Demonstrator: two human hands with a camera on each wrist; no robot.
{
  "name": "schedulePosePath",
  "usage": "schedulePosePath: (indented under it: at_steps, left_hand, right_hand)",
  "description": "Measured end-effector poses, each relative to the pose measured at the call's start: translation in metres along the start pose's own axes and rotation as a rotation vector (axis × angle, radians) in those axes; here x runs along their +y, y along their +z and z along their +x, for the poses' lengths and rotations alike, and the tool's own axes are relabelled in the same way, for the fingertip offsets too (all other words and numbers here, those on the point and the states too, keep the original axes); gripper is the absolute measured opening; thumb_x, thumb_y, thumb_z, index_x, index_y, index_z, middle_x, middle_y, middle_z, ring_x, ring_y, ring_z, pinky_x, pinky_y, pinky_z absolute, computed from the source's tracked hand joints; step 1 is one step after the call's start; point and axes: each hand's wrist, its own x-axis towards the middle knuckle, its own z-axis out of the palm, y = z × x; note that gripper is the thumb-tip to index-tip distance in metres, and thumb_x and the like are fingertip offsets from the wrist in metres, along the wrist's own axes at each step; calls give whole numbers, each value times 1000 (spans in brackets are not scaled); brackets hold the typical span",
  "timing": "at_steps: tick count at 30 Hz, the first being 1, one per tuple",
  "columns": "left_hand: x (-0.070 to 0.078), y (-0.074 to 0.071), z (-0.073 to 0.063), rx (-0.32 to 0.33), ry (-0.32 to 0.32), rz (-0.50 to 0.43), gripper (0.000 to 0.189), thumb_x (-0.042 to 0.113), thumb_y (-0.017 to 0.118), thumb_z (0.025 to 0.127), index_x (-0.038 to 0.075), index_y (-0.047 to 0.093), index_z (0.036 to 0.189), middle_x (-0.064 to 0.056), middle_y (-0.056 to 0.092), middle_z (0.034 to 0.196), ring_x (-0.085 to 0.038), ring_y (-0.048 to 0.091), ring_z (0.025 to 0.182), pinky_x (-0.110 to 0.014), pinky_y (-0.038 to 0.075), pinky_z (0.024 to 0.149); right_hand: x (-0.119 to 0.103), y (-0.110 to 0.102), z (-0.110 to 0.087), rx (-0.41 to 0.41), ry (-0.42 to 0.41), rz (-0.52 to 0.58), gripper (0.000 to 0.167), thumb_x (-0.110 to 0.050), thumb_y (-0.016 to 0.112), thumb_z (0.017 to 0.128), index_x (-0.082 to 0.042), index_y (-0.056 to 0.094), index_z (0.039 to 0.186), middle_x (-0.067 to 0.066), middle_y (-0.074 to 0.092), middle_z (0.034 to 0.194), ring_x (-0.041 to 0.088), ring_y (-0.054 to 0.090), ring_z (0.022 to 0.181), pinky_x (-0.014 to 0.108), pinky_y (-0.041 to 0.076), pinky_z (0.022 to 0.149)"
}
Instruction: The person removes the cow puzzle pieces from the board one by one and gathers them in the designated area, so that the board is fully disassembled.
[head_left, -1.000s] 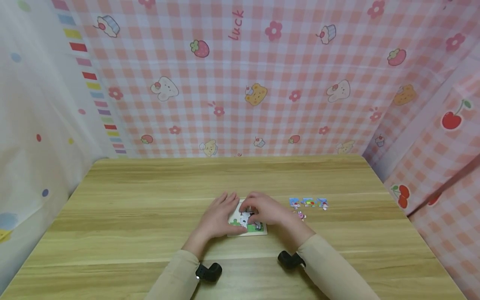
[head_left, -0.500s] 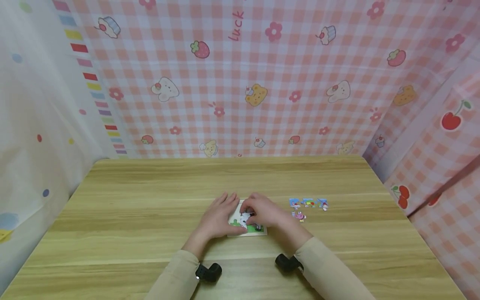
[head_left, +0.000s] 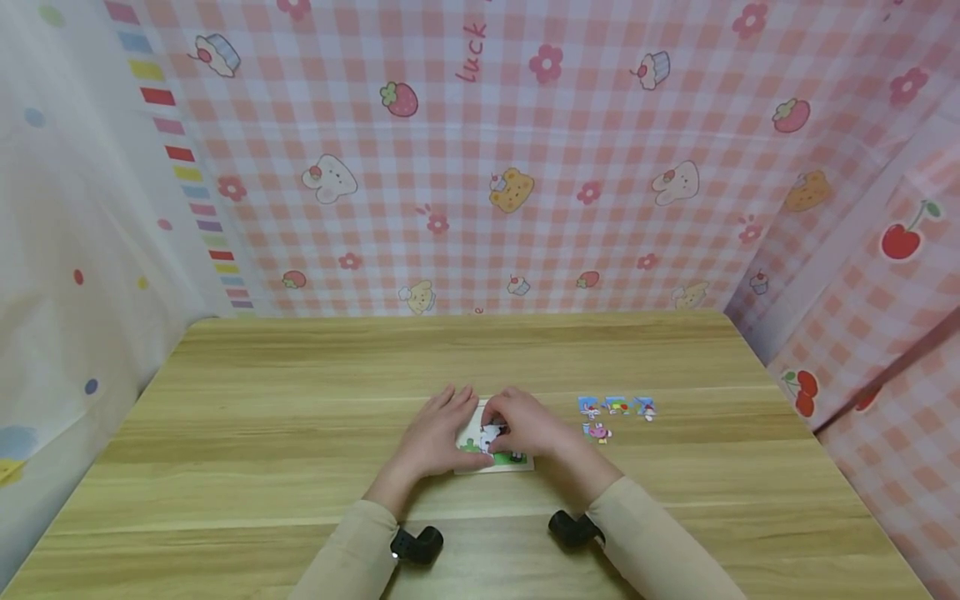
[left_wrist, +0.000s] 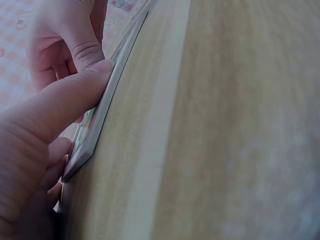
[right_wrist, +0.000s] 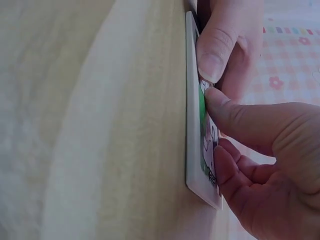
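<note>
A small jigsaw board (head_left: pixel 510 468) with a pale frame lies on the table between both hands. My left hand (head_left: pixel 435 437) rests along its left side with fingers extended, and its thumb (right_wrist: pixel 211 65) presses on the board. My right hand (head_left: pixel 528 421) is over the board's right part, thumb and fingertips pinching a white puzzle piece (head_left: pixel 491 437) with a cartoon animal face. Green pieces show along the board's lower part, and the right wrist view gives a sliver of the picture (right_wrist: pixel 206 145). The right fingers hide much of the board.
Several loose puzzle pieces lie right of the board: a row of blue ones (head_left: pixel 618 406) and a pink one (head_left: pixel 597 432) below. The wooden table (head_left: pixel 300 400) ends at a pink checked curtain (head_left: pixel 450 250) behind. A black wrist camera (head_left: pixel 418 546) sits at the left cuff.
My right hand shifts slightly and its forearm swings a little left, uncovering more of the loose pink piece. The left hand keeps its place on the board.
</note>
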Motion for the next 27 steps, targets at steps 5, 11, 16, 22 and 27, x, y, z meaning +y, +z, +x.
schedulePosePath:
  at_steps: [5, 11, 16, 22, 27]
  left_hand:
    - [-1, 0, 0, -1, 0, 6, 97, 56, 78, 76, 4, 42, 150, -12, 33, 159, -36, 20, 150, -51, 16, 123]
    - [0, 0, 0, -8, -8, 0, 97, 57, 78, 76, 5, 42, 150, -12, 33, 160, -36, 20, 150, -52, 15, 123]
    - [0, 0, 0, -15, -14, 8, 97, 58, 77, 77, 6, 42, 150, -11, 32, 160, -35, 19, 151, -51, 14, 123]
    - [-1, 0, 1, -11, -11, 18, 96, 58, 77, 77, 6, 42, 150, -11, 32, 160, -35, 19, 151, -51, 15, 123]
    - [0, 0, 0, -5, -4, 12, 96, 57, 77, 77, 5, 43, 149, -12, 33, 160, -36, 20, 150, -51, 15, 123]
  right_hand:
    - [-2, 2, -1, 15, 5, 0, 28, -13, 83, 80, -7, 67, 103, 6, 58, 99, 18, 52, 92, 39, 48, 85]
    - [-1, 4, -2, 46, 7, 18, 28, -12, 82, 79, -10, 65, 102, 4, 59, 96, 17, 50, 92, 38, 47, 84]
    - [1, 5, -4, 80, -6, 40, 27, -10, 81, 80, -12, 64, 100, 1, 59, 92, 15, 50, 88, 34, 46, 80]
    - [2, 6, -4, 117, -27, 98, 20, -5, 76, 84, -12, 65, 99, -1, 60, 87, 13, 52, 82, 30, 47, 76]
    - [5, 7, -5, 144, -34, 130, 18, -3, 74, 86, -14, 65, 99, -3, 58, 86, 11, 52, 80, 26, 47, 73]
